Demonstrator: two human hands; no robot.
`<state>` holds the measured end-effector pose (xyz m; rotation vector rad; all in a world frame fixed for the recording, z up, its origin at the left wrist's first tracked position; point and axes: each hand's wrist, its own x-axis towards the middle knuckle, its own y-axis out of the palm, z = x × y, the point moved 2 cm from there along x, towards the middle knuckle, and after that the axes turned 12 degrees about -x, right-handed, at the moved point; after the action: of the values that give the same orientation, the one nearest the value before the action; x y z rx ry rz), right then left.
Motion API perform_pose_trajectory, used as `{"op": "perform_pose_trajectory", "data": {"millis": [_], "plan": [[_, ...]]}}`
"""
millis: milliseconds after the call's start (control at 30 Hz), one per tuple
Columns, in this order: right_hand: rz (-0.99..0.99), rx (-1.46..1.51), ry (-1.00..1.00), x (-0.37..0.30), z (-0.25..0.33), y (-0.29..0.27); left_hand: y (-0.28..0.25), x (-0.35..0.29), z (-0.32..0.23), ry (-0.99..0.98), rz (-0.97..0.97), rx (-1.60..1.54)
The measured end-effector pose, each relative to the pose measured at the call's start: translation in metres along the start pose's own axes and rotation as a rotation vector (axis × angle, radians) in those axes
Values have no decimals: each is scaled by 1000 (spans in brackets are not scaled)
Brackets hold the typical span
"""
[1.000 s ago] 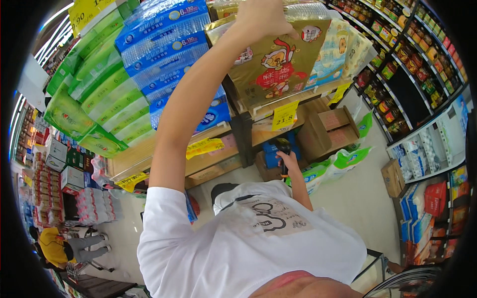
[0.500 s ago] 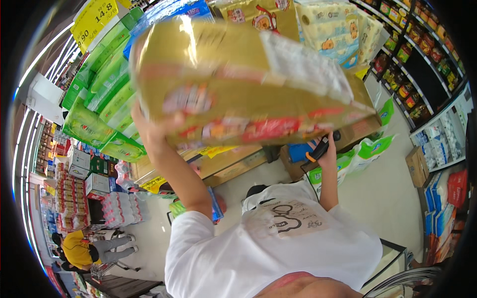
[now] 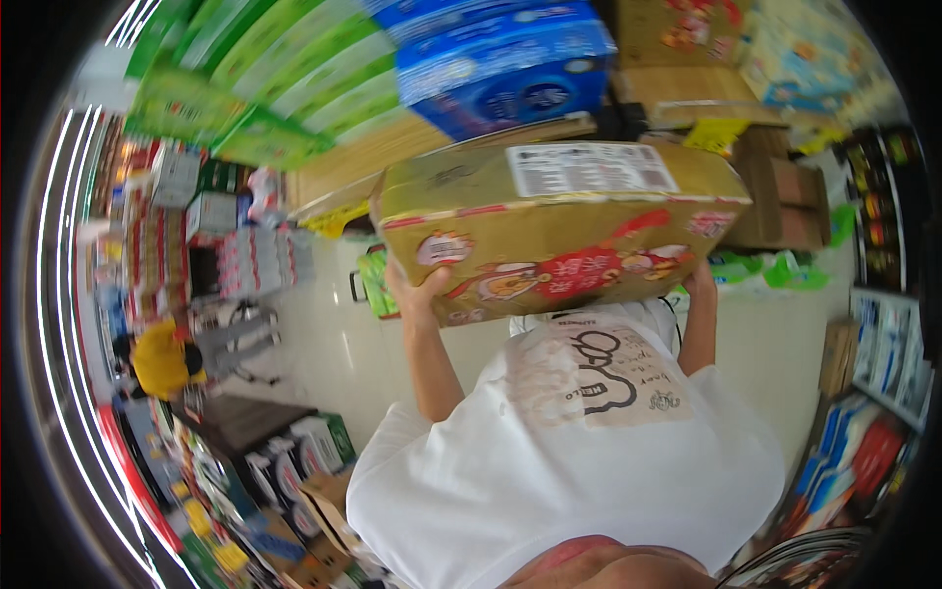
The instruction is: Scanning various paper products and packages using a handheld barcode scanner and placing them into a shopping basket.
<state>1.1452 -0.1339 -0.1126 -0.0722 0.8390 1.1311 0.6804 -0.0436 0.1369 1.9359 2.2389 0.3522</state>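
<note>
A large gold-wrapped pack (image 3: 564,221) is held in front of my chest, with a white printed panel on its upper face and red print and cartoon figures on the side toward me. My left hand (image 3: 420,291) grips its left end, thumb on the near face and the other fingers mostly hidden. At the lower right corner, my right hand (image 3: 699,282) is closed around the pack; its fingers are largely out of sight behind it. Whether a tool is also in that hand cannot be seen.
Beyond the pack stands a wooden display (image 3: 343,169) with green packs (image 3: 294,74), blue packs (image 3: 505,83) and another gold pack (image 3: 677,34). A cardboard box (image 3: 785,196) sits at right. On the left, a person in yellow (image 3: 162,361) stands near stacked goods.
The gold pack has come down and closer to my body. My right hand, which held a black and orange tool below it, is now at the pack's right end.
</note>
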Motion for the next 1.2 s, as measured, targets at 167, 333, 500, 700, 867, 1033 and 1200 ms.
{"op": "perform_pose_trajectory", "data": {"millis": [167, 333, 500, 700, 867, 1033, 1200], "plan": [[24, -63, -1, 51, 19, 66, 18, 5, -37, 96, 267, 255], [49, -206, -42, -72, -49, 28, 53, 5, -67, 171, 825, 531], [67, -290, -105, -78, -57, 11, 53, 18, -45, 206, 795, 370], [56, -326, -163, 64, 5, 31, 45, 29, 16, -37, 424, 176], [9, -340, -218, 9, -7, -22, 0, 43, 97, -370, 252, 59], [-146, -296, -286, 37, 1, -8, -22, 57, 167, -802, 135, -116], [-218, -291, -314, 26, 2, -12, -29, 44, 211, -1027, 143, -150]]}}
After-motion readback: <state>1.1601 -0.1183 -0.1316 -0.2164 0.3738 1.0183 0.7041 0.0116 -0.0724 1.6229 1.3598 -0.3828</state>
